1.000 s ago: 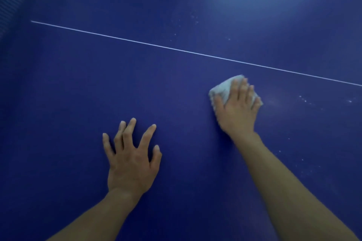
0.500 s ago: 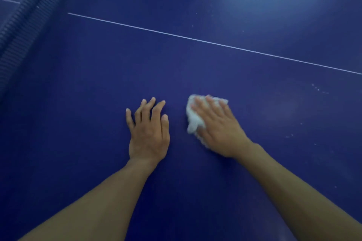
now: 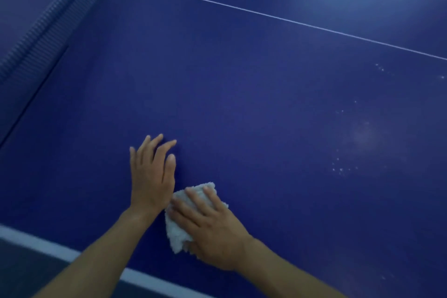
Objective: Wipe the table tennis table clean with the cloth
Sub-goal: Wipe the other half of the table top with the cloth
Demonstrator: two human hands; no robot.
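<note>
The blue table tennis table (image 3: 254,109) fills the view. A white cloth (image 3: 179,230), bunched up, lies near the table's near edge. My right hand (image 3: 212,227) presses flat on top of the cloth, fingers straight and spread over it. My left hand (image 3: 152,172) rests flat on the bare table just left of the cloth, fingers extended. White specks and a pale smudge (image 3: 360,138) mark the surface to the right.
The net (image 3: 48,22) runs diagonally across the upper left. A thin white centre line (image 3: 285,20) crosses the far part. The white edge stripe (image 3: 48,247) marks the near edge at lower left, with dark floor beyond it.
My right hand has dragged the cloth from near the centre line back toward the near edge and leftward. My left hand stayed on the table; the view shifted, showing the net and near edge.
</note>
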